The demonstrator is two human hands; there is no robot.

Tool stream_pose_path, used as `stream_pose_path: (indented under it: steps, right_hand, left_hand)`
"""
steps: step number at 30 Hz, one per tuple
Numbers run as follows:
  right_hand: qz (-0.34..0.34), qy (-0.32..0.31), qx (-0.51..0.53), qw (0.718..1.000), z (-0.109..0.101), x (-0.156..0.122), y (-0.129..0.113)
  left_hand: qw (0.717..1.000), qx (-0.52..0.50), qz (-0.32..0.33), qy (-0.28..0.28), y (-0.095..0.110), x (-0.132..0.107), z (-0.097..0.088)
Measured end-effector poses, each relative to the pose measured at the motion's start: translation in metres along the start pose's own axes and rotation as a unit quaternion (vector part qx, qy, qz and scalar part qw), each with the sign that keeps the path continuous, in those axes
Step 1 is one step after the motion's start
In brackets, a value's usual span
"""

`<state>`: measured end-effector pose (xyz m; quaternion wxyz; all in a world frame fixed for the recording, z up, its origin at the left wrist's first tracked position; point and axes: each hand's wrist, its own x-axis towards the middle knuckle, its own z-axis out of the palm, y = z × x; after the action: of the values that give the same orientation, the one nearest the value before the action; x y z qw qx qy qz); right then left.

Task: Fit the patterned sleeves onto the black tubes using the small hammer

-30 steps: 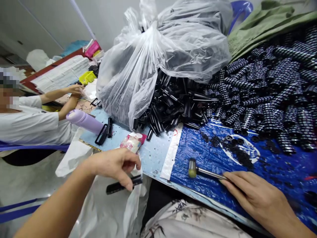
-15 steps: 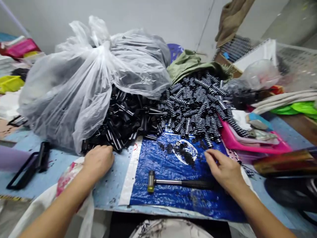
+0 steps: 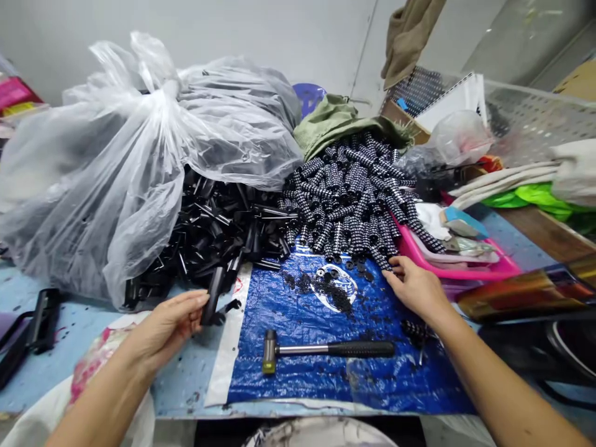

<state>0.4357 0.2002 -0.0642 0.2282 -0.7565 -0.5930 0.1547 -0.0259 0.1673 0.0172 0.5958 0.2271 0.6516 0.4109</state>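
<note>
My left hand (image 3: 179, 320) pinches a black plastic handle-like part (image 3: 214, 295) at the front of a heap of similar glossy black parts (image 3: 209, 230). My right hand (image 3: 414, 285) has its thumb and fingers closed on the near end of a black-and-white ribbed cylinder (image 3: 379, 256), at the edge of a pile of such cylinders (image 3: 349, 192). Between my hands, a small hammer (image 3: 326, 349) with a black grip and a yellowish face lies on a blue plastic sheet (image 3: 298, 385). Tiny black pieces (image 3: 342, 301) are scattered behind the hammer.
A large knotted translucent bag (image 3: 116, 167) bulges at the back left. Green cloth (image 3: 344, 121) drapes over the cylinder pile. On the right stand a pink tray (image 3: 488, 271) and a dark, shiny object (image 3: 526, 298). Another black part (image 3: 44, 320) lies far left.
My left hand has taken hold of a black part from the heap. My right hand has moved to a ribbed cylinder and closed on its end. The view has shifted right.
</note>
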Motion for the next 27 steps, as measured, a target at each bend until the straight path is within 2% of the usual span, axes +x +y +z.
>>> stream_pose_path:
  steps: [2,4,6,7,9,10,11,14,16,17,19,22,24,27]
  right_hand:
    - [0.004,0.007,0.086,0.996,-0.002,-0.012,0.004]
    - [0.004,0.019,0.164,0.986,-0.003,-0.026,-0.001]
    - [0.015,0.022,0.273,0.962,-0.002,-0.039,-0.013]
    - [0.035,0.011,0.352,0.935,-0.001,-0.045,-0.022]
    - [0.088,-0.027,0.507,0.857,0.003,-0.052,-0.042]
    - [0.112,-0.047,0.56,0.82,0.004,-0.055,-0.052]
    - [0.128,-0.066,0.59,0.794,0.006,-0.057,-0.061]
    - [0.163,-0.118,0.614,0.763,0.01,-0.067,-0.081]
    - [0.208,-0.157,0.628,0.733,0.011,-0.076,-0.085]
    - [0.231,-0.173,0.628,0.723,0.011,-0.081,-0.085]
    - [0.266,-0.192,0.622,0.711,0.013,-0.089,-0.084]
    - [0.286,-0.206,0.621,0.7,0.018,-0.094,-0.085]
    - [0.281,-0.215,0.624,0.697,0.021,-0.096,-0.091]
    - [0.26,-0.223,0.628,0.699,0.027,-0.098,-0.105]
  left_hand:
    - [0.999,-0.042,0.009,-0.01,0.002,0.004,0.011]
    - [0.996,-0.071,0.049,0.008,0.005,0.006,0.023]
    - [0.992,-0.086,0.094,0.018,0.007,0.004,0.035]
    - [0.99,-0.084,0.11,0.006,0.008,0.001,0.041]
    - [0.989,-0.076,0.114,-0.048,0.007,-0.008,0.053]
    - [0.989,-0.074,0.102,-0.077,0.006,-0.014,0.058]
    - [0.989,-0.076,0.087,-0.097,0.003,-0.02,0.062]
    - [0.991,-0.076,0.067,-0.085,-0.012,-0.041,0.066]
    - [0.993,-0.046,0.084,-0.064,-0.027,-0.052,0.058]
    - [0.993,-0.019,0.087,-0.071,-0.034,-0.057,0.05]
    - [0.988,0.063,0.048,-0.135,-0.046,-0.066,0.032]
    - [0.947,0.198,-0.045,-0.248,-0.056,-0.069,0.012]
    - [0.936,0.231,-0.059,-0.259,-0.056,-0.06,0.013]
    - [0.965,0.187,0.016,-0.181,-0.049,-0.031,0.039]
